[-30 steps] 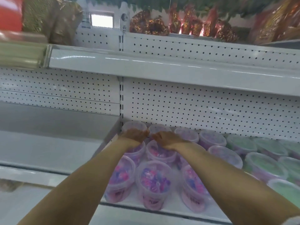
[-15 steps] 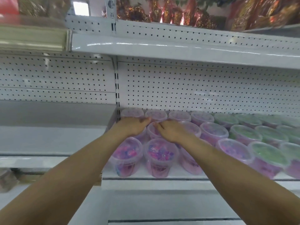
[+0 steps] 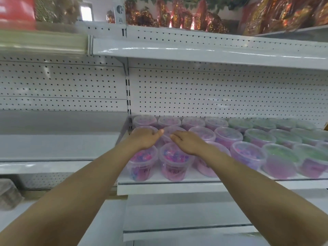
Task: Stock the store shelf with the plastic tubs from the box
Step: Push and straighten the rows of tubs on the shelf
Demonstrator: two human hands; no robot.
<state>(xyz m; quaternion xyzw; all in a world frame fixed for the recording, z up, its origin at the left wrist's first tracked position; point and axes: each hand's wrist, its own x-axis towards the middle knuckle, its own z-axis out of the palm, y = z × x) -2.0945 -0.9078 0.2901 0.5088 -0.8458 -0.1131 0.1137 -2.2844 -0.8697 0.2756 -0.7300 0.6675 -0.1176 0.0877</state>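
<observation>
Head, left hand [image 3: 144,139], right hand [image 3: 188,142], twelve pink tubs [image 3: 175,159]

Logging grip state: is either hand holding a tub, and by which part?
Nothing is held: the left hand and right hand are relaxed and open above the pink tubs, gripping none.

Clear, glossy plastic tubs [image 3: 174,161]; smooth white-painted metal shelf [image 3: 177,188], slightly shiny; matt perforated back panel [image 3: 213,93]; crinkled, glittering foil packets [image 3: 177,16].

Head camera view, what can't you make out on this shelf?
Box: outside the head view.
Second front tub label: blurred, unreadable.
Left hand fingers: hidden behind its own back.
Third front tub: lid covered by the right forearm.
Green tubs: cut off by the right edge.
</observation>
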